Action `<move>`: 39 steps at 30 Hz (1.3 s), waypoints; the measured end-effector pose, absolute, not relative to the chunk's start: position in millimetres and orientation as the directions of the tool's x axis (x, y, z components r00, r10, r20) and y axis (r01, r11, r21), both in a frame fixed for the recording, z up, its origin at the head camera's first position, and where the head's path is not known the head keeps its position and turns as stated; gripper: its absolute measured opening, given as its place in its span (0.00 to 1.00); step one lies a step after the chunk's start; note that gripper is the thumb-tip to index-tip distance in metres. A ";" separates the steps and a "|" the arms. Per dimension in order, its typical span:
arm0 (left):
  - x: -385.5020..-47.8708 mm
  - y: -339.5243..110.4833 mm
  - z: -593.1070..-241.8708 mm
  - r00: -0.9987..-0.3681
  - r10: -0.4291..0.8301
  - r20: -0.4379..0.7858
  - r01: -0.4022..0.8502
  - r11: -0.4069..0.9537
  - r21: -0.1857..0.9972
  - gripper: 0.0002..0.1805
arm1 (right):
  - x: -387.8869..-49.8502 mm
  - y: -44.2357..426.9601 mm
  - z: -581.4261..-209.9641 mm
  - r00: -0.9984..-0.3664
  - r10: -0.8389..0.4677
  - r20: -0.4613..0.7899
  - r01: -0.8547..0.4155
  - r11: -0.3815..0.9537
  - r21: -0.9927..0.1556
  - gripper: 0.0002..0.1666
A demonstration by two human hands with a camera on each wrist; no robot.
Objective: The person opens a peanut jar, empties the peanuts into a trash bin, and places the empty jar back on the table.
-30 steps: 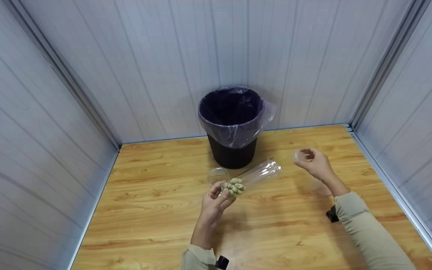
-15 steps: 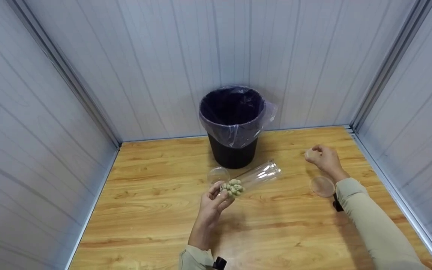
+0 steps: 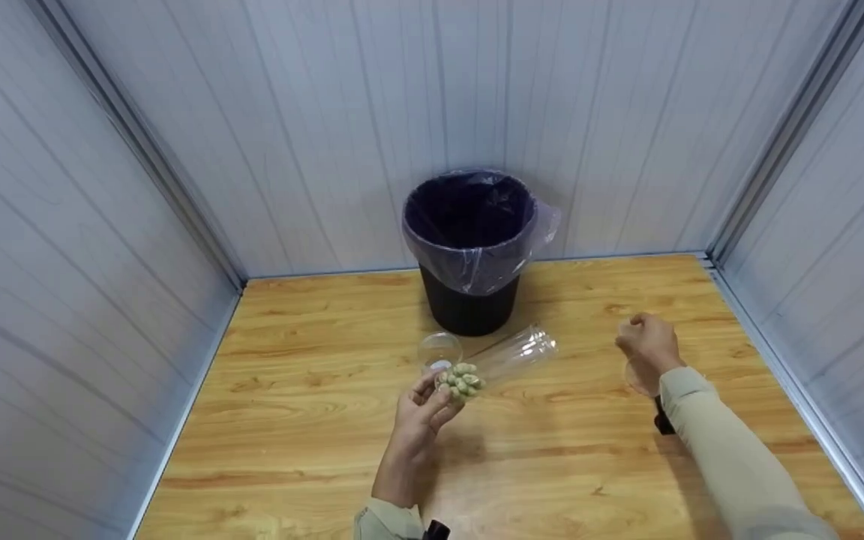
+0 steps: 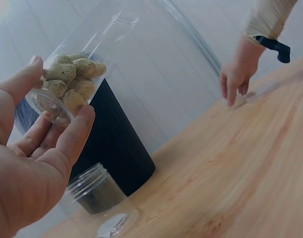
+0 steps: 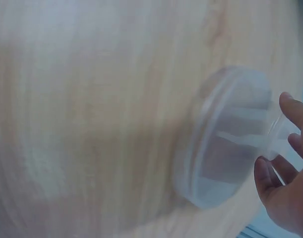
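Observation:
My left hand (image 3: 417,420) grips the bottom end of a tall clear container (image 3: 518,356), which is tilted with its far end pointing right. Peanuts (image 3: 462,381) lie gathered at that bottom end; in the left wrist view the peanuts (image 4: 67,77) sit just above the thumb and fingertips. Low over the table on the right, my right hand (image 3: 649,345) pinches a small clear lid (image 5: 276,141) by its edge. Beside it a larger round clear lid (image 5: 225,144) lies on the table, partly hidden by my right wrist in the head view.
A black bin (image 3: 469,300) with a purple liner stands against the back wall. In front of it, a clear open jar with a threaded rim (image 4: 94,173) stands behind my left hand. Pale panelled walls (image 3: 327,135) enclose the wooden table (image 3: 289,420) at the back and sides.
My right hand has moved right and then down to the table with the small lid. My left hand and the container of peanuts have stayed nearly in place.

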State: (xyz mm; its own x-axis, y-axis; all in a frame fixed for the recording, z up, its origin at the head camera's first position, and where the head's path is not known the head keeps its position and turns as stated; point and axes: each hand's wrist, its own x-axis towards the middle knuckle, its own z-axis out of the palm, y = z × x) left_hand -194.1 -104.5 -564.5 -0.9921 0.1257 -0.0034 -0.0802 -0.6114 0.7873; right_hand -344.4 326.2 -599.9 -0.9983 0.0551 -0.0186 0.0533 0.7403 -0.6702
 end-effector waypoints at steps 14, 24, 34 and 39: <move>-192.6 -95.8 -568.4 -0.993 0.112 -0.046 -0.106 -0.615 0.781 0.26 | -340.5 328.4 -589.5 -0.996 0.088 0.004 0.068 0.791 -0.609 0.41; -187.6 -91.4 -573.6 -0.991 0.127 -0.047 -0.116 -0.611 0.783 0.29 | -355.3 289.1 -533.7 -0.969 0.003 0.248 -0.181 0.673 -0.717 0.31; -182.4 -96.7 -579.1 -0.990 0.129 -0.055 -0.123 -0.603 0.788 0.30 | -364.8 225.3 -474.3 -0.880 -0.035 0.474 -0.421 0.522 -0.742 0.27; -180.4 -102.8 -577.4 -0.994 0.087 -0.065 -0.105 -0.611 0.785 0.28 | -372.8 193.5 -454.9 -0.813 -0.085 0.576 -0.539 0.484 -0.690 0.28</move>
